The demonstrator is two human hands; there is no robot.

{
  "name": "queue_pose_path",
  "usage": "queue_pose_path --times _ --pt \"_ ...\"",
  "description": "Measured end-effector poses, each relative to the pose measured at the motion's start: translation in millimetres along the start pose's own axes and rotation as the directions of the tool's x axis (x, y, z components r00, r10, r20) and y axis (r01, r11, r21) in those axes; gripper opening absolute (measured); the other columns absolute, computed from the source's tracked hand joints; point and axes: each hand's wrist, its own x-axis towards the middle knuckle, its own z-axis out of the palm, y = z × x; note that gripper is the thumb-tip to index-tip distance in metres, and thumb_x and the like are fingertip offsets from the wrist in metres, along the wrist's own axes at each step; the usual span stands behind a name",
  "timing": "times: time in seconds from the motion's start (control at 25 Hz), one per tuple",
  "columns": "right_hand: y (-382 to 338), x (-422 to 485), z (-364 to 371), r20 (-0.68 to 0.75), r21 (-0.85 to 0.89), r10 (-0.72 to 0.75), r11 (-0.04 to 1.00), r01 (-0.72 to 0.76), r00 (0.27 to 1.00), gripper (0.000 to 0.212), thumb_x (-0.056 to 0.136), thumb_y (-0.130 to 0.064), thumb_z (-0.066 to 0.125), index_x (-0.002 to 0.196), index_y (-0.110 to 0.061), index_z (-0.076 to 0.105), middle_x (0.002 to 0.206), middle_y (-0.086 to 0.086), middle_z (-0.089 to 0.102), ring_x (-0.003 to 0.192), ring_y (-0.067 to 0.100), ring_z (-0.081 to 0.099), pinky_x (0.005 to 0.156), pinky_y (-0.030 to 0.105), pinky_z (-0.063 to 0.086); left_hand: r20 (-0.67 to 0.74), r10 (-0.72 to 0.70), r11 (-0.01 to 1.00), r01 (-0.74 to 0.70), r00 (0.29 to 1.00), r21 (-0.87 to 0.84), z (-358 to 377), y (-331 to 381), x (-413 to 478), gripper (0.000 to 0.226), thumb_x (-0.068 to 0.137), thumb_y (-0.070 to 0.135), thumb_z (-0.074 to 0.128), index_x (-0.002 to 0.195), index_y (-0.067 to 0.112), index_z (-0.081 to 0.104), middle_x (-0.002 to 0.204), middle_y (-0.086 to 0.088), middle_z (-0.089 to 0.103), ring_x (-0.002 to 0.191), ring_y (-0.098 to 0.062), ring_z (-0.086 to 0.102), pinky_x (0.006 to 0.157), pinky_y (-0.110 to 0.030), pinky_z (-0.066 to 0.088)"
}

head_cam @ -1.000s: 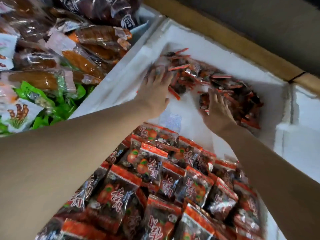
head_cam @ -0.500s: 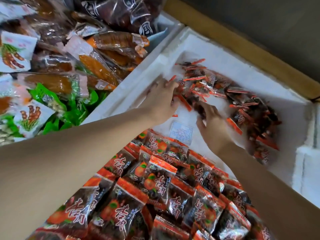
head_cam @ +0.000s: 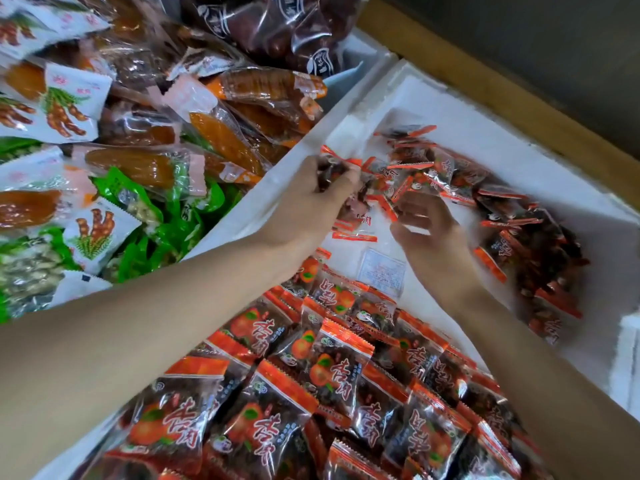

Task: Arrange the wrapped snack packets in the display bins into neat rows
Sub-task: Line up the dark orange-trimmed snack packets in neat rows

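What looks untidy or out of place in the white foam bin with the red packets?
The far packets lie in a loose heap, tilted every way, unlike the near rows that overlap neatly. A small white slip lies alone on the bare floor of the bin between them.

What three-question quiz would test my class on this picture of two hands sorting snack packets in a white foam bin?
1. True or false: the left hand grips a red-edged packet.
2. Where in the white foam bin do the neat rows lie? A) at the end nearest the person B) at the far end C) outside the bin
3. Name the pale flat thing on the bin floor between the rows and the loose heap.

Key: 1 true; 2 A; 3 a small paper slip.
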Motion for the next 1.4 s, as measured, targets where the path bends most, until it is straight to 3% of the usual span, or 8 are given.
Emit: queue_pose_path --times 0.12,0.36,0.56,0.76,0.92,1.04,1.16,1.4 --pt "0 33 29 0.021 -0.109 0.275 0.956 -0.271 0.961 0.048 0.090 -0.036 0.057 0.126 -0.006 0.045 0.118 0.006 0.059 0.098 0.020 0.057 0.076 0.026 0.042 0.010 0.020 0.997 -0.020 1.000 0.071 -25 8 -3 0.005 0.098 0.018 0.049 0.102 0.020 0.047 0.114 -0.013 0.062 0.094 -0.028 0.067 0.073 -0.039 0.059" --pt "-17 68 78 -0.112 0.069 0.472 0.882 -0.467 0.874 0.054 0.083 -0.044 0.064 0.116 -0.002 0.051 0.101 0.011 0.060 0.085 0.025 0.055 0.071 0.030 0.047 0.017 0.056 0.994 -0.058 0.998 0.094 -45 17 -12 0.020 0.080 0.038 0.055 0.098 0.030 0.053 0.113 -0.009 0.065 0.105 -0.030 0.064 0.096 -0.055 0.047" --pt "-16 51 63 -0.168 0.247 0.486 0.863 -0.440 0.858 0.024 0.081 -0.024 0.067 0.100 -0.008 0.063 0.096 0.013 0.068 0.087 0.029 0.066 0.082 0.044 0.055 0.056 -0.058 0.998 0.058 0.997 0.002 -52 16 -23 0.006 0.098 0.023 0.050 0.103 0.020 0.050 0.115 -0.013 0.062 0.100 -0.028 0.066 0.088 -0.049 0.054" --pt "-48 21 9 -0.025 0.582 0.384 0.756 -0.299 0.923 0.010 0.094 -0.008 0.052 0.096 -0.012 0.061 0.076 -0.002 0.072 0.062 0.006 0.068 0.060 0.020 0.056 0.035 -0.194 0.980 0.195 0.980 -0.025 -32 13 -31 0.013 0.102 0.020 0.040 0.113 0.015 0.046 0.105 -0.008 0.059 0.102 -0.024 0.065 0.092 -0.048 0.052" --pt "-58 -7 2 0.085 0.417 0.271 0.864 -0.281 0.959 0.015 0.094 -0.012 0.053 0.102 -0.014 0.065 0.090 -0.002 0.074 0.084 0.011 0.069 0.074 0.027 0.056 0.200 -0.492 0.797 0.531 0.847 -0.289 -15 24 -29 0.044 0.087 0.040 0.062 0.119 0.010 0.053 0.120 -0.010 0.062 0.114 -0.032 0.059 0.084 -0.054 0.054" --pt "-55 -13 1 -0.004 0.276 0.229 0.936 -0.219 0.973 0.016 0.095 -0.013 0.052 0.104 -0.007 0.063 0.096 0.006 0.071 0.092 0.021 0.068 0.080 0.037 0.056 0.235 -0.440 0.862 0.481 0.867 -0.158 -8 18 -33 0.038 0.084 0.016 0.070 0.119 0.009 0.057 0.111 -0.009 0.067 0.097 -0.021 0.065 0.076 -0.041 0.059" --pt "-54 -14 -14 -0.118 0.303 0.251 0.931 -0.206 0.961 0.025 0.099 -0.013 0.043 0.081 -0.016 0.061 0.068 -0.012 0.069 0.066 0.005 0.065 0.064 0.021 0.052 0.110 -0.394 0.894 0.408 0.913 -0.183 -9 9 -35 0.037 0.086 0.010 0.067 0.120 0.008 0.052 0.115 -0.011 0.064 0.098 -0.021 0.066 0.077 -0.038 0.059" --pt "-54 -54 -6 0.343 0.109 0.363 0.901 -0.420 0.866 0.034 0.099 -0.028 0.039 0.074 -0.014 0.057 0.053 -0.008 0.063 0.051 0.005 0.057 0.051 0.016 0.044 0.064 -0.361 0.900 0.366 0.930 -0.239 -5 -2 -42 0.045 0.083 0.035 0.067 0.118 0.015 0.047 0.120 -0.010 0.061 0.105 -0.027 0.064 0.080 -0.043 0.058"
